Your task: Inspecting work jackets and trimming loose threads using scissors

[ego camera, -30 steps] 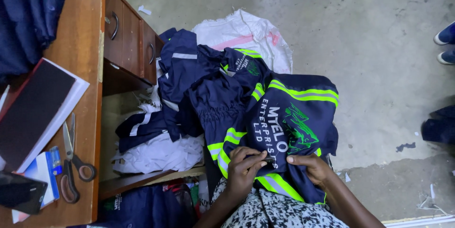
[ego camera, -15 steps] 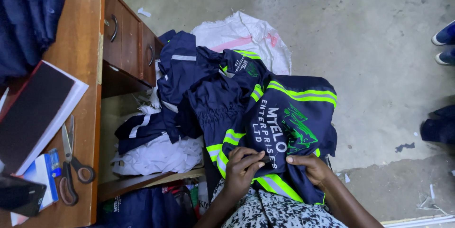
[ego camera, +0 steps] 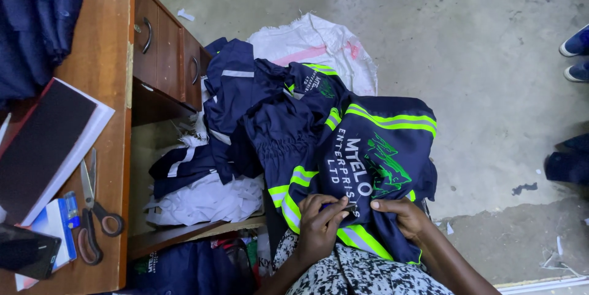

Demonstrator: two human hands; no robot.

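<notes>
A navy work garment (ego camera: 374, 148) with neon-green reflective stripes, white lettering and a green emblem lies over my lap. My left hand (ego camera: 319, 224) presses on its lower edge and pinches a small dark tool (ego camera: 346, 208) against the fabric. My right hand (ego camera: 402, 216) grips the cloth just beside it, holding it taut. The two hands are almost touching.
More navy garments (ego camera: 245, 105) and a white sack (ego camera: 319, 40) are piled on the concrete floor. At left stands a wooden desk (ego camera: 116, 37) with drawers, bearing scissors (ego camera: 92, 215), a black-covered book (ego camera: 43, 141), a phone (ego camera: 24, 252) and folded navy cloth. Someone's blue shoes (ego camera: 577, 56) show at right.
The hands have stayed at the garment's lower edge; my left fingers have shifted slightly around the small tool. The view has moved a little.
</notes>
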